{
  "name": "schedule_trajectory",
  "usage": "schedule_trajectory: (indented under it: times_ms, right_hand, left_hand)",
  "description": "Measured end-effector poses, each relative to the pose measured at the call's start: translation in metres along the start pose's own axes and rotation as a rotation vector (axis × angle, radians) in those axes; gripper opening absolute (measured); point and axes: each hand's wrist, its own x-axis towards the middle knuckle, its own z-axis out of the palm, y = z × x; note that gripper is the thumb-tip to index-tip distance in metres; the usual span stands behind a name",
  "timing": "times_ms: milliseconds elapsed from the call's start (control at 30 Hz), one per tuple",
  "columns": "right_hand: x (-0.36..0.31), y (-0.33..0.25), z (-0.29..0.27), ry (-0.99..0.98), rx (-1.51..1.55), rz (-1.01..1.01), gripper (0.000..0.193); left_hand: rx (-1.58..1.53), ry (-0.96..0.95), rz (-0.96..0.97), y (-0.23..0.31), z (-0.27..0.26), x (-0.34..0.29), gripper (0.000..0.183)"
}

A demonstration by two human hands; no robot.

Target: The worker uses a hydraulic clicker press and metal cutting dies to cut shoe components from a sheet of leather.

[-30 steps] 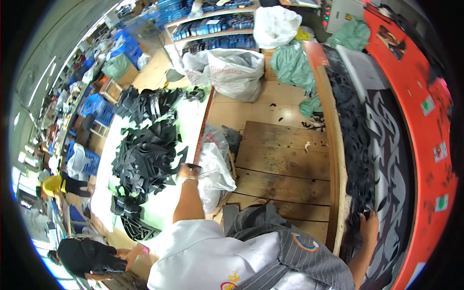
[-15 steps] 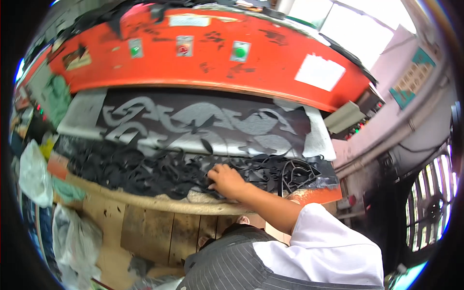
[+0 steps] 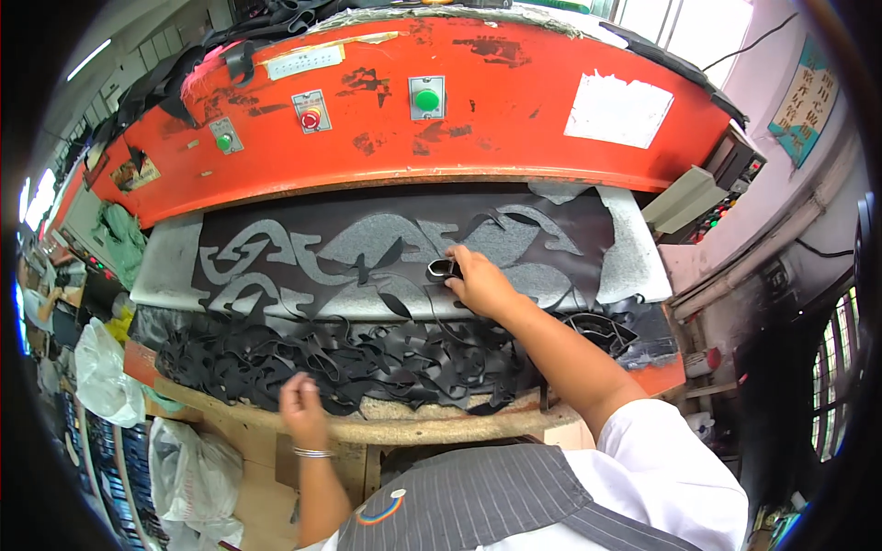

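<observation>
My right hand [image 3: 481,283] is over the middle of a dark leather sheet [image 3: 588,225] with curved shapes cut out of it. Its fingers pinch a small curled black leather scrap [image 3: 443,268]. Pale grey padding [image 3: 367,241] shows through the cut-outs. My left hand [image 3: 303,407], slightly blurred, hovers at the front edge of a heap of black leather scraps [image 3: 266,354]. Its fingers are loosely bent and apart, with nothing visible in them. A black metal cutting die [image 3: 602,332] lies at the heap's right end, partly behind my right forearm.
A red machine beam [image 3: 514,119] with green and red push buttons spans the far side. A control box [image 3: 707,188] stands at the right. White plastic bags [image 3: 108,372] hang at the left, beside the worn table edge [image 3: 432,426].
My right hand has moved from the scrap heap forward onto the cut sheet and now holds a scrap. My left hand has come into view. The whole view has shifted slightly.
</observation>
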Motion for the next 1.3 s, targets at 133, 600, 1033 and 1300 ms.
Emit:
schedule_trajectory:
  times_ms: [133, 600, 1033, 1300]
  right_hand:
    - [0.025, 0.021, 0.012, -0.104, -0.056, -0.083, 0.047]
    - [0.019, 0.041, 0.018, -0.049, -0.033, -0.212, 0.056]
    - [0.050, -0.065, 0.006, 0.468, 0.213, 0.119, 0.067]
    - [0.054, -0.128, -0.015, 0.780, 0.248, 0.159, 0.033]
  left_hand:
    - [0.350, -0.101, 0.355, -0.002, 0.010, 0.001, 0.016]
    - [-0.072, -0.223, -0.110, -0.007, 0.004, 0.031, 0.012]
    - [-0.159, 0.105, 0.524, 0.011, -0.033, 0.297, 0.020]
    - [-0.040, -0.200, 0.576, 0.026, -0.064, 0.298, 0.028]
